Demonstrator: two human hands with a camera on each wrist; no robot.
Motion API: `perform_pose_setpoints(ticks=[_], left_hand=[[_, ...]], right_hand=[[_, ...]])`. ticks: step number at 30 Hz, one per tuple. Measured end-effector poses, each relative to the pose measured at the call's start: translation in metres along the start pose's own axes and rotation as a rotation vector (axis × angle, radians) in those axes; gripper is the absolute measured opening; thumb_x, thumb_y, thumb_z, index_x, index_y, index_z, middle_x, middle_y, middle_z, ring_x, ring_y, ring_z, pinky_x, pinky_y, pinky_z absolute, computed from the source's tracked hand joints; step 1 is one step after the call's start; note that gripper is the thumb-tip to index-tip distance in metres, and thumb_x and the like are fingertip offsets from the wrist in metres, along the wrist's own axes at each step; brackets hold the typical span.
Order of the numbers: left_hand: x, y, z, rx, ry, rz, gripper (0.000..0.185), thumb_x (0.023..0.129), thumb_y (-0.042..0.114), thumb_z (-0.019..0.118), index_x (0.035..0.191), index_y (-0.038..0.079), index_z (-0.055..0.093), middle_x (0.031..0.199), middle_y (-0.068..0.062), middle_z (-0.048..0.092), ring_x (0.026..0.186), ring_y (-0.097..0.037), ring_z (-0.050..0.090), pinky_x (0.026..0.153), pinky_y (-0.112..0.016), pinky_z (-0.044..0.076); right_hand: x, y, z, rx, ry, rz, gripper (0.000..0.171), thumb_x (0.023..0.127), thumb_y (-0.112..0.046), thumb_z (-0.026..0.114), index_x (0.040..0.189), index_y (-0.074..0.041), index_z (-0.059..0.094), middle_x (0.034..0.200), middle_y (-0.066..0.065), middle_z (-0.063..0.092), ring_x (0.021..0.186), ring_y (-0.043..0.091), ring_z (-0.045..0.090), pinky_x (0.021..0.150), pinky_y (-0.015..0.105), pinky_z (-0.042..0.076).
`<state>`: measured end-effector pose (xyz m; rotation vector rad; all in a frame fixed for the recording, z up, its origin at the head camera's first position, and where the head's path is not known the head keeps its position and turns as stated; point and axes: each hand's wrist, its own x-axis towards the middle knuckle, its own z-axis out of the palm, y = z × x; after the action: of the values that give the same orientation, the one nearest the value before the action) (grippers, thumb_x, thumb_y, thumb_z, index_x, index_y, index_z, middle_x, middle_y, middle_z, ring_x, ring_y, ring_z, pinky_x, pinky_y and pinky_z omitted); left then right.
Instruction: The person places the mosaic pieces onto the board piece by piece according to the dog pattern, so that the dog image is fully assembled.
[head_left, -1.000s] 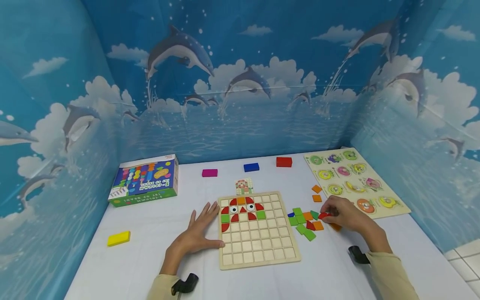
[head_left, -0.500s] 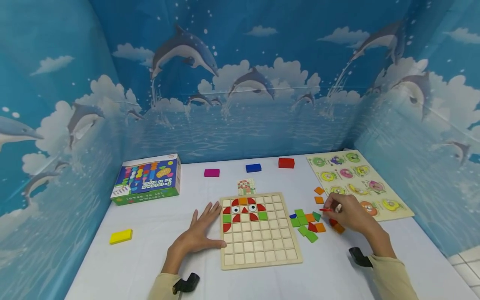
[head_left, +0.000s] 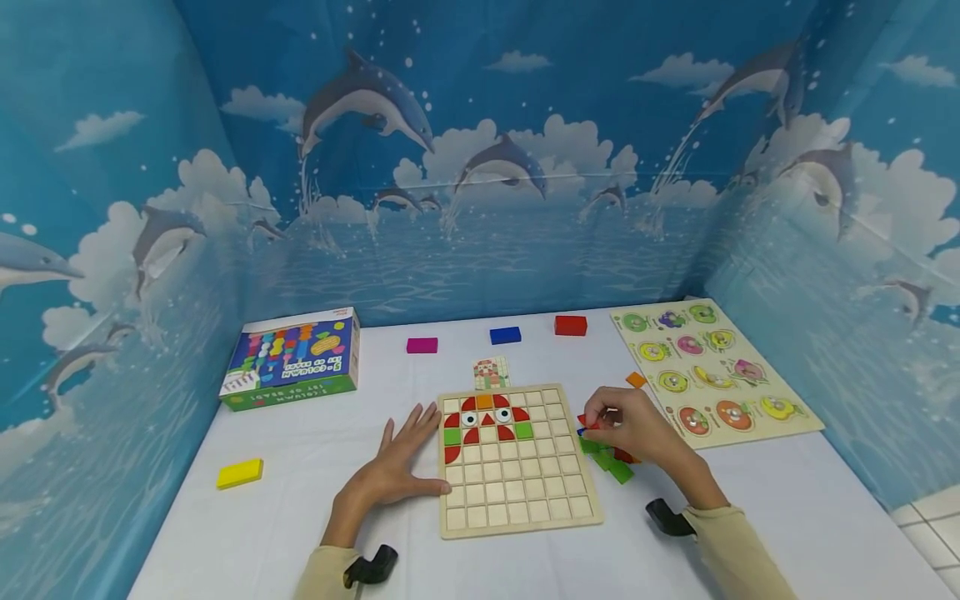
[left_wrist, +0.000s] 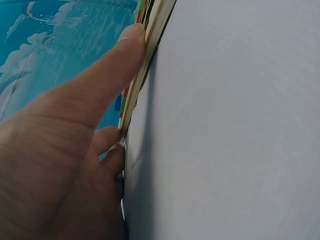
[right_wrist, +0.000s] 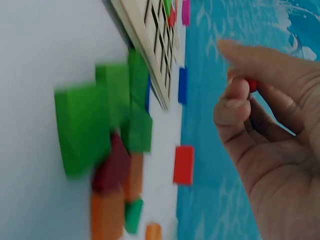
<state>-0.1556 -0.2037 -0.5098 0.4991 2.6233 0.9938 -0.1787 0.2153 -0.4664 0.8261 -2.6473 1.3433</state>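
Observation:
A wooden grid board point(head_left: 517, 500) lies at the table's middle, with red, green and orange tiles filling its top rows. My left hand point(head_left: 397, 467) rests flat on the table, fingers straight against the board's left edge point(left_wrist: 150, 45). My right hand point(head_left: 626, 429) hovers just right of the board and pinches a small red tile point(head_left: 585, 421) point(right_wrist: 251, 84) between thumb and fingers. Under it lies a pile of loose green, red and orange tiles point(head_left: 613, 465) point(right_wrist: 107, 130).
A pattern card point(head_left: 490, 372) lies behind the board. A colourful box point(head_left: 288, 358) stands at left, a yellow block point(head_left: 240, 473) near it. Magenta point(head_left: 422, 345), blue point(head_left: 505, 335) and red point(head_left: 571, 325) blocks line the back. A peg puzzle point(head_left: 708, 371) lies right.
My right hand lifted a red tile from the pile and moved left toward the board. The left hand stayed put.

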Motion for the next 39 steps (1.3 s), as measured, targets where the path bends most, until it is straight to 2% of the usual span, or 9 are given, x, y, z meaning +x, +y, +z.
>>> perform_pose_setpoints(ticks=[4, 7, 11, 17, 22, 30, 35, 39], left_hand=[[0.001, -0.001, 0.001, -0.002, 0.006, 0.005, 0.121, 0.080, 0.051, 0.094, 0.173, 0.017, 0.025, 0.182, 0.000, 0.012, 0.169, -0.029, -0.002, 0.132, -0.060, -0.015], [0.001, -0.003, 0.002, -0.002, 0.011, 0.006, 0.122, 0.079, 0.053, 0.094, 0.173, 0.017, 0.025, 0.182, 0.000, 0.012, 0.169, -0.029, -0.002, 0.132, -0.060, -0.015], [0.000, -0.002, 0.002, -0.013, 0.017, 0.014, 0.122, 0.078, 0.053, 0.094, 0.173, 0.015, 0.027, 0.182, -0.002, 0.014, 0.169, -0.031, 0.000, 0.132, -0.061, -0.014], [0.000, -0.002, 0.001, -0.023, 0.022, 0.031, 0.121, 0.079, 0.053, 0.094, 0.172, 0.014, 0.028, 0.182, -0.004, 0.015, 0.168, -0.034, 0.000, 0.131, -0.063, -0.015], [0.001, -0.004, 0.002, -0.011, 0.010, -0.007, 0.122, 0.079, 0.057, 0.093, 0.174, 0.022, 0.024, 0.182, 0.005, 0.011, 0.169, -0.025, -0.003, 0.132, -0.057, -0.016], [-0.001, -0.002, -0.001, -0.020, 0.016, 0.022, 0.119, 0.080, 0.054, 0.092, 0.173, 0.017, 0.027, 0.182, -0.003, 0.015, 0.168, -0.033, -0.001, 0.131, -0.064, -0.015], [-0.003, -0.002, -0.002, -0.028, 0.015, 0.041, 0.118, 0.081, 0.054, 0.092, 0.172, 0.014, 0.028, 0.182, -0.005, 0.015, 0.168, -0.034, 0.000, 0.130, -0.065, -0.015], [-0.001, -0.003, 0.000, -0.015, 0.017, 0.026, 0.119, 0.080, 0.053, 0.093, 0.173, 0.017, 0.027, 0.182, -0.001, 0.015, 0.169, -0.031, 0.000, 0.131, -0.063, -0.014]], right_hand=[[0.004, -0.002, 0.015, 0.071, -0.082, -0.008, 0.016, 0.086, 0.004, 0.088, 0.092, -0.009, 0.080, 0.092, -0.002, 0.076, 0.078, 0.011, 0.064, 0.068, 0.021, 0.058], [0.008, -0.007, 0.027, 0.082, -0.134, 0.037, 0.012, 0.092, -0.001, 0.084, 0.099, -0.010, 0.082, 0.096, -0.002, 0.077, 0.083, 0.010, 0.066, 0.073, 0.022, 0.060], [0.015, -0.019, 0.048, 0.100, -0.166, 0.085, 0.016, 0.090, -0.001, 0.086, 0.103, -0.009, 0.081, 0.092, -0.003, 0.077, 0.080, 0.009, 0.068, 0.073, 0.022, 0.061], [0.029, -0.038, 0.080, 0.134, -0.173, 0.049, 0.010, 0.089, -0.006, 0.088, 0.098, -0.009, 0.085, 0.091, -0.003, 0.081, 0.076, 0.006, 0.072, 0.072, 0.023, 0.064], [0.041, -0.049, 0.101, 0.153, -0.150, 0.064, 0.007, 0.089, -0.007, 0.089, 0.093, -0.011, 0.088, 0.091, -0.005, 0.082, 0.080, 0.005, 0.071, 0.071, 0.021, 0.062], [0.061, -0.056, 0.127, 0.294, -0.176, 0.114, 0.003, 0.092, 0.005, 0.081, 0.094, 0.005, 0.083, 0.084, 0.010, 0.079, 0.064, 0.022, 0.076, 0.062, 0.029, 0.066], [0.068, -0.060, 0.136, 0.211, -0.181, 0.087, 0.004, 0.094, 0.005, 0.079, 0.093, 0.003, 0.083, 0.084, 0.007, 0.079, 0.064, 0.016, 0.075, 0.062, 0.023, 0.064], [0.070, -0.062, 0.140, 0.136, -0.175, 0.065, 0.009, 0.094, 0.007, 0.078, 0.090, 0.000, 0.083, 0.082, 0.004, 0.077, 0.062, 0.011, 0.071, 0.061, 0.021, 0.061]])
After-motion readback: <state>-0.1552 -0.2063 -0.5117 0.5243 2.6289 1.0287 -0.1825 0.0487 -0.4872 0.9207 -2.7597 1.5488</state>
